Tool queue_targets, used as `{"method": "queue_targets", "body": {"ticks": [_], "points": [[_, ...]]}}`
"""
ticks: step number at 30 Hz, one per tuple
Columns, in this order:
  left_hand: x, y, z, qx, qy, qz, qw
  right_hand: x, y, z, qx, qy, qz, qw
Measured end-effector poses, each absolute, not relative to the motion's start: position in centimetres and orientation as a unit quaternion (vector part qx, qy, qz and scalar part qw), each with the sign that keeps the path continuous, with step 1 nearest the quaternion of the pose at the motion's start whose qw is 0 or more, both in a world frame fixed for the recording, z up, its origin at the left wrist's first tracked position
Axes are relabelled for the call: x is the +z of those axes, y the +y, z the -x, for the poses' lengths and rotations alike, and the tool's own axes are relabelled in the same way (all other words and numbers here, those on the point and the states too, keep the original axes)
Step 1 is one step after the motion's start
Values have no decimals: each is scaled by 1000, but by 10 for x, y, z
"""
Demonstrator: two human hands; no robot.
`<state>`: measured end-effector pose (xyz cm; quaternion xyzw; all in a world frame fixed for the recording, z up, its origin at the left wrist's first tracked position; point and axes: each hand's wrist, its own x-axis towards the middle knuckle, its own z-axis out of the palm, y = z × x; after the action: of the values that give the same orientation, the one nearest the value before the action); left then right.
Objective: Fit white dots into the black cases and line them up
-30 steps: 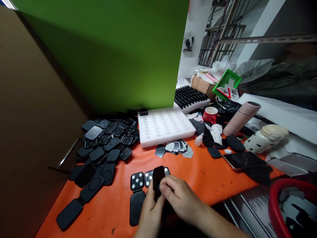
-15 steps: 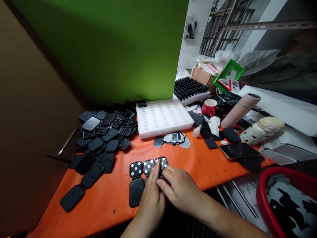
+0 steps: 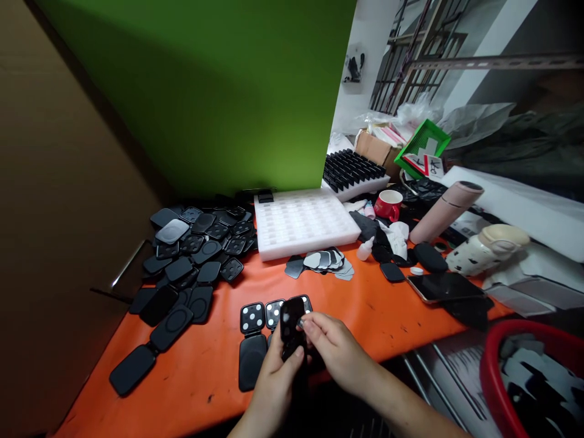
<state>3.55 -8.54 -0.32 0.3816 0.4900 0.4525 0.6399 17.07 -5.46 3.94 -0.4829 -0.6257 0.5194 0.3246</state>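
My left hand (image 3: 276, 374) is closed around a glossy black folding pad (image 3: 288, 319), held tilted above the front of the table with its face toward me. My right hand (image 3: 340, 350) is at the pad's right edge, thumb and forefinger pinched together. A small shiny bit shows at those fingertips, too small to name. Under and behind the hands lie opened black pads in a row; the leftmost has a dotted square half (image 3: 252, 317) with white round spots and a plain lower half (image 3: 252, 362). My hands and the held pad partly cover the others.
A heap of black pads (image 3: 201, 243) fills the left side. A white foam tray (image 3: 305, 225) stands at the back, with grey flat pieces (image 3: 331, 261) before it. A dropper bottle (image 3: 365, 249), a red mug (image 3: 389, 205), a phone (image 3: 447, 287) and a red basin (image 3: 490, 371) are rightward.
The held pad has turned from edge-on to showing its glossy face. My left hand's thumb has come round to its front, and my right hand has shifted to its right edge.
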Motion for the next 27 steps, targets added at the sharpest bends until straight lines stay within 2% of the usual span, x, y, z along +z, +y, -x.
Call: {"method": "queue_targets", "body": {"ticks": [7, 11, 15, 19, 23, 25, 27], "points": [[-12, -91, -27, 386, 509, -637, 432, 44, -56, -174, 385, -719, 519, 256], [-14, -90, -21, 349, 482, -704, 388, 53, -58, -179, 380, -753, 489, 224], [-4, -91, -25, 363, 484, -682, 410, 52, -62, -175, 361, -754, 497, 232], [10, -93, -38, 397, 493, -571, 523, 45, -64, -169, 389, -735, 482, 278], [14, -88, -43, 455, 493, -370, 643, 36, -59, -174, 596, -570, 461, 328], [13, -84, -39, 470, 501, -336, 644, 33, -58, -179, 677, -480, 452, 329], [13, -83, -33, 460, 523, -386, 606, 32, -58, -182, 692, -463, 449, 323]]}}
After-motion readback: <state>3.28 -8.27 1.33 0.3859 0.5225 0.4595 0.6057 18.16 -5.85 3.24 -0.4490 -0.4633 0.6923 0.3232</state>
